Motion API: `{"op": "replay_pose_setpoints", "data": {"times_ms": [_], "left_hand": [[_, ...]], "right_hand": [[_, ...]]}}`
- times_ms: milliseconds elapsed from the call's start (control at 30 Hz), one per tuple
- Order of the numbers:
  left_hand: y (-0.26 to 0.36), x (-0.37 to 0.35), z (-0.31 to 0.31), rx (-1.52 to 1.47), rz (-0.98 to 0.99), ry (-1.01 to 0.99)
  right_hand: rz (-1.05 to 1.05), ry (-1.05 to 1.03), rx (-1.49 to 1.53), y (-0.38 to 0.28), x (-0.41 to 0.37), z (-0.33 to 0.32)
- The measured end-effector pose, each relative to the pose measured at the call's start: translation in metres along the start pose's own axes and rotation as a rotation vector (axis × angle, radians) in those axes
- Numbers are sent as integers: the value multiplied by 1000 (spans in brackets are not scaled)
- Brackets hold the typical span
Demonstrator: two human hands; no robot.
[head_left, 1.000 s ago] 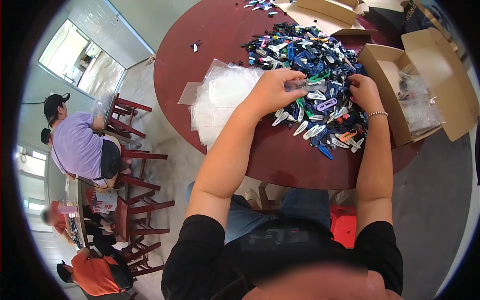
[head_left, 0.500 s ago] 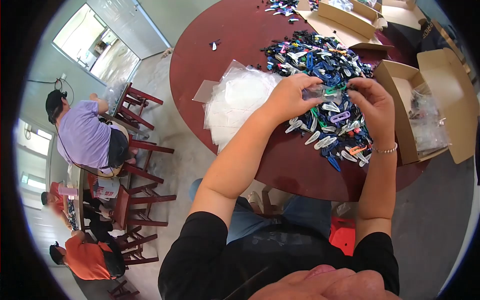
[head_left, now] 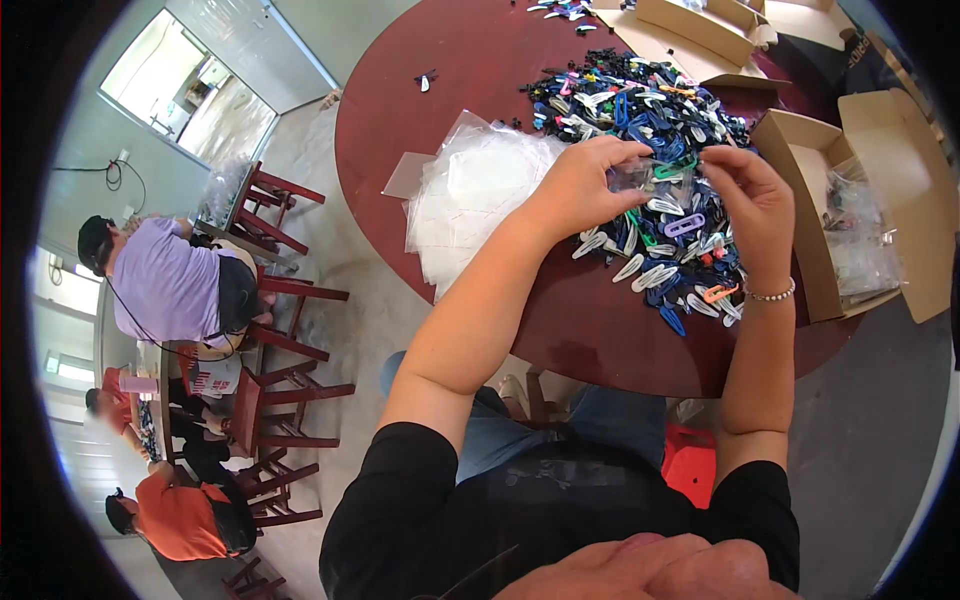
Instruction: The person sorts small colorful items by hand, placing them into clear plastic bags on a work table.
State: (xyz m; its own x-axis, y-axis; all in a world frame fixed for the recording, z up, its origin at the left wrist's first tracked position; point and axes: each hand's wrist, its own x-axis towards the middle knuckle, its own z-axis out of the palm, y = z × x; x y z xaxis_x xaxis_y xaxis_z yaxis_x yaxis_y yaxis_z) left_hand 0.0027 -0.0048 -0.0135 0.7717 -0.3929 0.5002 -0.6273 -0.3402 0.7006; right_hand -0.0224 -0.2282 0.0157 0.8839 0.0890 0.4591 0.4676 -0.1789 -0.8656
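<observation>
My left hand point(head_left: 602, 180) pinches a small clear plastic bag point(head_left: 630, 178) between thumb and fingers, over the pile. A green hair clip point(head_left: 672, 169) shows at the bag's right part. My right hand point(head_left: 750, 195) is at the bag's right end, thumb and index finger nearly together; what they pinch, if anything, I cannot tell. Below both hands spreads a heap of snap hair clips point(head_left: 655, 275), mostly white, navy and black, with a purple clip point(head_left: 684, 225) and an orange clip point(head_left: 719, 293) on it. Left of my left hand lies a fanned stack of clear bags point(head_left: 465, 215).
The round dark red table point(head_left: 400, 95) carries everything. An open cardboard box point(head_left: 815, 250) with filled bags stands at the right, more cardboard boxes point(head_left: 700, 35) at the back. A red stool point(head_left: 688, 465) is below the edge. Other people point(head_left: 170, 280) sit at the left.
The dark bit at my right fingertips no longer shows there. My right fingers have shifted slightly, and my left hand keeps its hold on the bag. The view has tilted a little.
</observation>
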Motion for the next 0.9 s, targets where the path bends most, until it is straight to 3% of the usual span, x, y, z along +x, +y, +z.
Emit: {"op": "replay_pose_setpoints", "data": {"times_ms": [200, 300, 567, 700, 767, 900], "left_hand": [[-2, 3, -1, -202, -115, 86], [-2, 3, -5, -244, -205, 111], [-8, 3, -2, -204, -228, 120], [-8, 2, -1, -163, -213, 109], [-8, 2, 0, -135, -178, 109], [-8, 2, 0, -119, -192, 72]], "right_hand": [[60, 126, -83, 9, 7, -27], [89, -11, -558, 5, 8, -39], [186, -369, -722, 16, 8, -42], [198, -337, -777, 19, 7, -43], [75, -161, -796, 30, 5, -40], [-62, -137, -929, 53, 4, -22]]}}
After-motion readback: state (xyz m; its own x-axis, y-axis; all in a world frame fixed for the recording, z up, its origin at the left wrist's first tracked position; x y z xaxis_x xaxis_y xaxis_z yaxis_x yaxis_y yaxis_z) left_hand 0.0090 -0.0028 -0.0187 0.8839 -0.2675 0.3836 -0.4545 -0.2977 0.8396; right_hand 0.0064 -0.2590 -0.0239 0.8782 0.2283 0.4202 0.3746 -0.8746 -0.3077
